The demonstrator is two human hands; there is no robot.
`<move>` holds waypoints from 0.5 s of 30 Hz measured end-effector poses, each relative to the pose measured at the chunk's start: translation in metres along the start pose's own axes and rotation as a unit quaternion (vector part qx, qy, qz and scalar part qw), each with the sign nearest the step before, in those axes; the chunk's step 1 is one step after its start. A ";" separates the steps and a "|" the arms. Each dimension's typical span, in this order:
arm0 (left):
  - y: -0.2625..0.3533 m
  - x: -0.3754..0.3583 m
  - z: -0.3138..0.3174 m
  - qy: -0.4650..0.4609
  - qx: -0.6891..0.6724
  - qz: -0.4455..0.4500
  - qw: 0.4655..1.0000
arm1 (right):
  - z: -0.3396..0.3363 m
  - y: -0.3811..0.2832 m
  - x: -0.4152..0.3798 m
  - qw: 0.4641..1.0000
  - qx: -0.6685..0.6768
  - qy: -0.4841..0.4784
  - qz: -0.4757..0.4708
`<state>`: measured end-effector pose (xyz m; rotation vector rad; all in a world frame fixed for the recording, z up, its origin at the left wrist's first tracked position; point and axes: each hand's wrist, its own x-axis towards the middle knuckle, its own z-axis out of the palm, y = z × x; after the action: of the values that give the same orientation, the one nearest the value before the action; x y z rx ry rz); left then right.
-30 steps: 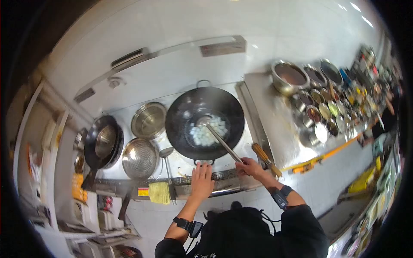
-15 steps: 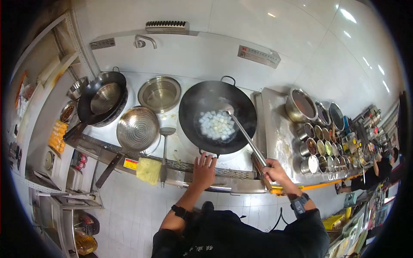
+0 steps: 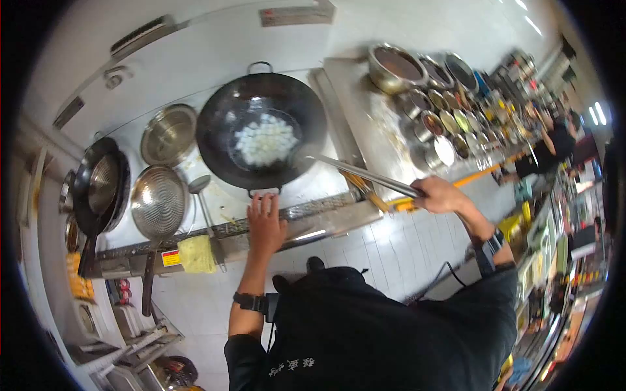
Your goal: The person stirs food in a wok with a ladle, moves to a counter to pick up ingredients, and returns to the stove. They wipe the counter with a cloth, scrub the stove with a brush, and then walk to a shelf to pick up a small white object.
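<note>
A black wok [image 3: 215, 146] stands on the stove, with white cubes [image 3: 266, 140] in liquid at its bottom. My right hand [image 3: 442, 195] is wrapped round the handle end of a long metal ladle [image 3: 375, 177]. The ladle's head lies at the wok's near right side, beside the cubes. At the wok's near loop handle [image 3: 255, 192], my left hand [image 3: 266, 225] has its fingers stretched out, fingertips right at the loop.
Left of the wok are a lidless metal pot [image 3: 168, 135], a perforated strainer [image 3: 158, 202], a spatula [image 3: 203, 195] and a yellow cloth [image 3: 196, 254]. Another black pan [image 3: 83, 186] stands farther left. Seasoning containers [image 3: 443, 151] and a large pot [image 3: 396, 68] fill the right counter. A person [image 3: 554, 140] is beyond.
My view has swung to the right. The ladle's head has moved from the cubes' far right edge to the wok's near right side. My left hand stays by the loop handle.
</note>
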<state>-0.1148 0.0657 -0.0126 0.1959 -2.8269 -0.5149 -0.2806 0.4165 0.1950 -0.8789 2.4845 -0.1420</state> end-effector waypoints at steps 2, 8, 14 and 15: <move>0.001 0.001 -0.004 -0.007 0.004 0.010 1.000 | 0.014 -0.007 0.017 0.999 -0.030 -0.017 0.008; 0.001 0.003 -0.005 -0.005 0.010 0.063 0.998 | 0.118 0.015 0.107 0.994 0.057 0.068 -0.068; 0.000 0.003 -0.010 -0.034 0.005 0.068 0.997 | 0.174 -0.015 0.118 0.961 0.229 0.155 -0.021; -0.002 0.003 -0.011 -0.035 0.001 0.070 0.997 | 0.188 -0.012 0.125 0.953 0.255 0.160 -0.018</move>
<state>-0.1146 0.0594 -0.0032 -0.0190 -2.8815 -0.4970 -0.2659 0.3430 -0.0180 -0.7159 2.5258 -0.9611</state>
